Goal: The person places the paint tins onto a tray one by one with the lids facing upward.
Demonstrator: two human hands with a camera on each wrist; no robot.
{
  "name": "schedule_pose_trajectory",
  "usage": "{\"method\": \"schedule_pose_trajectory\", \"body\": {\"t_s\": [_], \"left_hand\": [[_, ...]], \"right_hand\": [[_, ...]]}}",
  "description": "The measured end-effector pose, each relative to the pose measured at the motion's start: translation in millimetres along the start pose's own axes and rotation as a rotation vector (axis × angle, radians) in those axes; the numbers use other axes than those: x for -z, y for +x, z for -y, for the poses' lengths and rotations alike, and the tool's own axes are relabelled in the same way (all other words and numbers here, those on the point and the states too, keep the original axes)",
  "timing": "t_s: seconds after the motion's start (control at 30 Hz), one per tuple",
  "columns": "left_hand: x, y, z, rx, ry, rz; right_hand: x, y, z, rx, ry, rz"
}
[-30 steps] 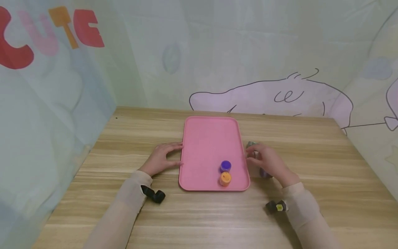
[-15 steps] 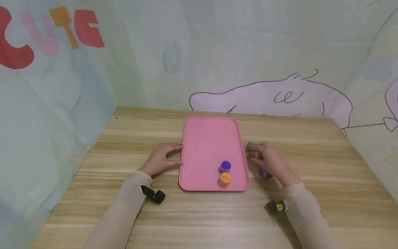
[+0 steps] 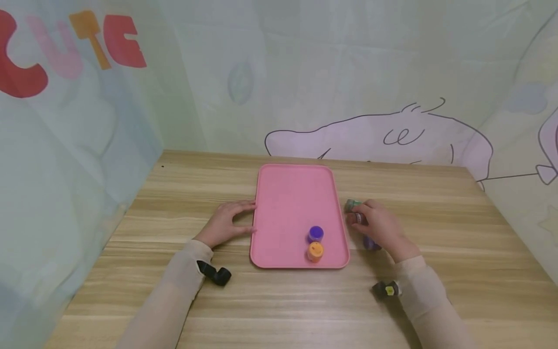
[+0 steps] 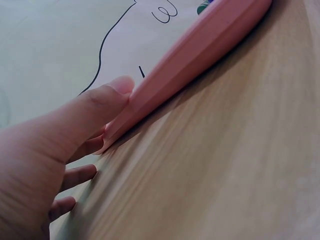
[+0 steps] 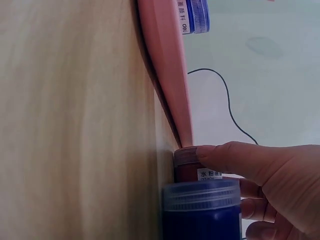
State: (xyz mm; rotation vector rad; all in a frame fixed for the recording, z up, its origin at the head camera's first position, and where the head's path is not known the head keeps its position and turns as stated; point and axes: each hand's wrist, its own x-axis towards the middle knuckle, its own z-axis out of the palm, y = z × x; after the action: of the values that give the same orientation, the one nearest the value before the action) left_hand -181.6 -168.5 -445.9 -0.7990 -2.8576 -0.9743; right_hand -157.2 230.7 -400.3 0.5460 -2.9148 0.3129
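Observation:
My left hand (image 3: 225,223) touches the left edge of the pink tray (image 3: 292,194) with thumb and fingertips, fingers loosely spread. To the right of the tray, my right hand (image 3: 382,225) pinches a dark red paint jar (image 5: 187,173) lying on its side, with the thumb on its clear lid; the fingers hide part of it. Just behind that jar is a green-topped jar (image 3: 352,205). A purple-blue paint jar (image 3: 370,243) lies on its side below the right hand, close in the right wrist view. Standing on the tray are a purple-lidded jar (image 3: 316,234) and an orange jar (image 3: 315,252).
The wooden table (image 3: 279,305) extends around the tray on all sides. A printed cloth (image 3: 331,72) hangs behind and at the left of it. Black wrist cameras stick out from both sleeves, low over the tabletop.
My right hand has shifted slightly right, away from the tray's edge, and its fingers have closed on the dark red jar. The green-topped jar shows more. My left hand stays put.

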Motion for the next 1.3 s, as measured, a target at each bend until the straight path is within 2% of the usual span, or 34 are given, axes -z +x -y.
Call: {"method": "schedule_pose_trajectory", "body": {"t_s": [0.57, 0.93, 1.3], "left_hand": [[0.2, -0.4, 0.4, 0.001, 0.001, -0.008], [0.0, 0.4, -0.3, -0.005, 0.007, -0.007], [1.1, -1.0, -1.4, 0.000, -0.010, -0.004]], "right_hand": [[-4.7, 1.5, 2.5, 0.005, -0.051, 0.019], [-6.3, 0.7, 4.0, 0.026, -0.087, -0.024], [-6.3, 0.0, 3.5, 0.033, -0.095, -0.018]]}}
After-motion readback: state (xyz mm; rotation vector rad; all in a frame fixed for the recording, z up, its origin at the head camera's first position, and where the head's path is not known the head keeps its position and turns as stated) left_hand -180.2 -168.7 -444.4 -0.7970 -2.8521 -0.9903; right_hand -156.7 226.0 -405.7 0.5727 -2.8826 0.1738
